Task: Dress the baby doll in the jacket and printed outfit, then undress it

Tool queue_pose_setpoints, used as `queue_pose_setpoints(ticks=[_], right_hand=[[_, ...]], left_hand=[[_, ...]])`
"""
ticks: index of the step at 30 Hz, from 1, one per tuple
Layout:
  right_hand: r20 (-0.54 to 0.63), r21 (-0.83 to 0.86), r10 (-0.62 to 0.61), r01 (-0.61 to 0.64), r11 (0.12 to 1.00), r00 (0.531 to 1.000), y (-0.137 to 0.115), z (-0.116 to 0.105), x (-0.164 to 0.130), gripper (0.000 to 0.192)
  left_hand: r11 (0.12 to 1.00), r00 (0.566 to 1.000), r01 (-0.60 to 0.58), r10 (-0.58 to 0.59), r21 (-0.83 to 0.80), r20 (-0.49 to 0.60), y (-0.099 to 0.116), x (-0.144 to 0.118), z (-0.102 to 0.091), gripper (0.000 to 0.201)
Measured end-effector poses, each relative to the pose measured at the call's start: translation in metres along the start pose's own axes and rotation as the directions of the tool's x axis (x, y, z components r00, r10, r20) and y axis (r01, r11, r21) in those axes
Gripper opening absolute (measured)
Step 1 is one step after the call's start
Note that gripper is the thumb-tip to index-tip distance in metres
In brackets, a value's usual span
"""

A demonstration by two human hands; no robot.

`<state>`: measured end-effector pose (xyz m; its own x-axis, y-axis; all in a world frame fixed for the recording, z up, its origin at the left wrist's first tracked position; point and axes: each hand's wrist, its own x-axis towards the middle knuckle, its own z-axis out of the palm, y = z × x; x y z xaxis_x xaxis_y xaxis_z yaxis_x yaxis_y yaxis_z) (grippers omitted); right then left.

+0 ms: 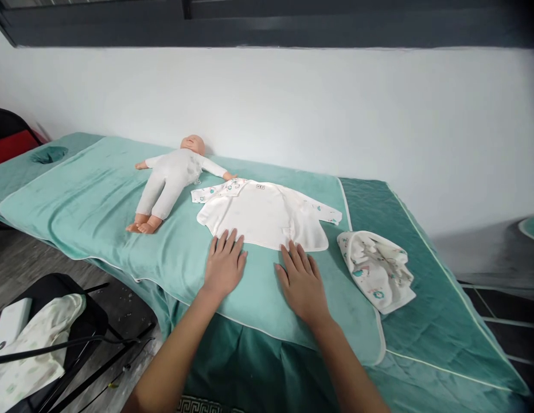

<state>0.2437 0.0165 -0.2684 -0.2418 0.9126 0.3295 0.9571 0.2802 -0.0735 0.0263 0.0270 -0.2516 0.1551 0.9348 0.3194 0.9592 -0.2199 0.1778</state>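
Observation:
A white baby shirt (262, 212) with patterned sleeves lies spread open on the green bed cover (133, 172), its small label at the far neck edge. My left hand (225, 263) lies flat with its fingertips at the shirt's near hem, left of the middle. On the right, my right hand (303, 281) also rests flat, fingertips touching the near hem. Neither hand grips anything. Beyond and to the left, a baby doll (174, 178) in a white bodysuit lies on its back, one hand close to the shirt's left sleeve.
A crumpled patterned white cloth (376, 269) sits right of the shirt. At lower left, a black chair (73, 287) holds a pale cloth (47, 344) and a white box (11, 324). A white wall (292, 109) stands behind the bed. A dark cable (77, 343) crosses the lower left.

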Motion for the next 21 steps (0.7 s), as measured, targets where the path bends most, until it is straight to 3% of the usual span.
queue_pose_setpoints(ticks=[10, 21], right_hand=[[-0.02, -0.012, 0.023, -0.023, 1.0, 1.0, -0.009, -0.005, -0.03, 0.05], [-0.117, 0.063, 0.03, -0.023, 0.998, 0.993, -0.016, -0.003, -0.054, 0.045]], left_hand=[[0.999, 0.999, 0.035, -0.034, 0.018, -0.029, 0.005, -0.056, -0.003, 0.048], [0.998, 0.998, -0.006, 0.003, -0.057, -0.059, -0.002, -0.074, 0.0, 0.05]])
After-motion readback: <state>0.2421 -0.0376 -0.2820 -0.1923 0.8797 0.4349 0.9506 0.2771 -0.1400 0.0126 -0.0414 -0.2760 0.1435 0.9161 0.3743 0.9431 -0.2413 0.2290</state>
